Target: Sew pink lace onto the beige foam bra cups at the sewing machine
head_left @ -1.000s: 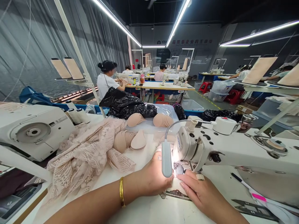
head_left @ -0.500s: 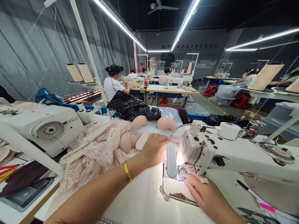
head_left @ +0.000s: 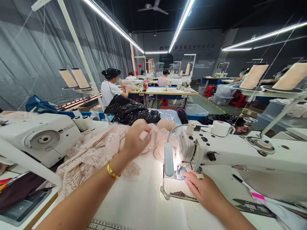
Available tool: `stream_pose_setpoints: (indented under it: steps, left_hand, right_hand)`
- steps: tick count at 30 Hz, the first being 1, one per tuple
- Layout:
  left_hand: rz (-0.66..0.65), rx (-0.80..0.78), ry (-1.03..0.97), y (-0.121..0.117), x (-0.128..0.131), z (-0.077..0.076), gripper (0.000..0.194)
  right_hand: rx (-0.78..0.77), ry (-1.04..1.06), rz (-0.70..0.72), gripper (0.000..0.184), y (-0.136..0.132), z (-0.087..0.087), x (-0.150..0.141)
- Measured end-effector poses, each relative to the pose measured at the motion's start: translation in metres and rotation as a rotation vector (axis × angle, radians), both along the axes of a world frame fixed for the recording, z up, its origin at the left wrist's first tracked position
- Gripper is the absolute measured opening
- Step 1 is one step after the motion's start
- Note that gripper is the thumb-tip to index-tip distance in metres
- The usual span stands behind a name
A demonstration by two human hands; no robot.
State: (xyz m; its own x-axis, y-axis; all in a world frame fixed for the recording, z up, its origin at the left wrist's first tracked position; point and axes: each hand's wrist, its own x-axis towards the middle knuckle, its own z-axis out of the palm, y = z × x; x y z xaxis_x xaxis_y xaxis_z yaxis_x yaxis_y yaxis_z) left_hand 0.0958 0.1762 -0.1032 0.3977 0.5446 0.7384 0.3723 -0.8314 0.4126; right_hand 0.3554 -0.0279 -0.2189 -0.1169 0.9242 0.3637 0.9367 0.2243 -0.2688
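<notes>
My left hand [head_left: 136, 140] is raised over the left part of the sewing table, its fingers pinched on a thin, pale pink lace piece [head_left: 153, 135] that is partly blurred. My right hand [head_left: 203, 188] rests on the bed of a white sewing machine [head_left: 216, 150], holding nothing that I can see. Its thumb and forefinger stretch towards a shiny metal plate [head_left: 181, 172] under the lit needle area. Lace-covered pink fabric [head_left: 163, 143] lies just behind the lamp. To the left spreads a heap of pale pink lace [head_left: 96, 150].
A grey lamp [head_left: 169, 161] on a bent neck hangs before the needle. Beige cups [head_left: 165, 124] and black plastic bags [head_left: 129, 110] sit behind. Black snips [head_left: 254, 207] lie at right, a ruler [head_left: 107, 225] at the front edge. A co-worker [head_left: 111, 86] sits ahead.
My left hand has moved left, away from the machine, and the pale lace now shows in its fingers. My right hand stays by the metal plate. The view has shifted slightly.
</notes>
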Motion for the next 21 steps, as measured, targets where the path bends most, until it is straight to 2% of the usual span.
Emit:
stream_pose_setpoints:
  steps: [2,3,5,7,9,11,14,16,21]
  left_hand:
    - [-0.229,0.107,0.180,-0.025,-0.005,-0.022,0.011]
    - [-0.323,0.100,0.303,-0.039,-0.003,-0.036,0.017]
    - [-0.450,-0.045,0.503,-0.062,0.008,-0.061,0.019]
    - [-0.478,-0.223,0.575,-0.077,0.021,-0.077,0.014]
    - [-0.436,-0.358,0.554,-0.083,0.033,-0.082,0.015]
    - [-0.382,-0.510,0.505,-0.083,0.040,-0.083,0.025]
    - [-0.377,-0.728,0.427,-0.082,0.045,-0.083,0.028]
    - [-0.389,-0.776,0.381,-0.082,0.047,-0.086,0.029]
    - [-0.376,-0.779,0.319,-0.087,0.051,-0.089,0.029]
  right_hand:
    - [-0.008,0.000,-0.007,0.030,0.001,0.002,-0.002]
    - [-0.017,0.001,-0.005,0.030,0.001,0.003,-0.002]
    - [-0.028,0.000,0.001,0.032,0.002,0.003,-0.003]
    - [-0.028,0.002,0.006,0.033,0.003,0.004,-0.003]
    - [-0.024,0.010,0.008,0.033,0.003,0.005,-0.003]
    - [-0.011,0.015,0.006,0.033,0.003,0.007,-0.004]
    - [0.045,0.023,0.011,0.033,0.003,0.007,-0.004]
    - [0.069,0.022,0.016,0.034,0.003,0.007,-0.004]
    - [0.076,0.017,0.023,0.036,0.004,0.007,-0.002]
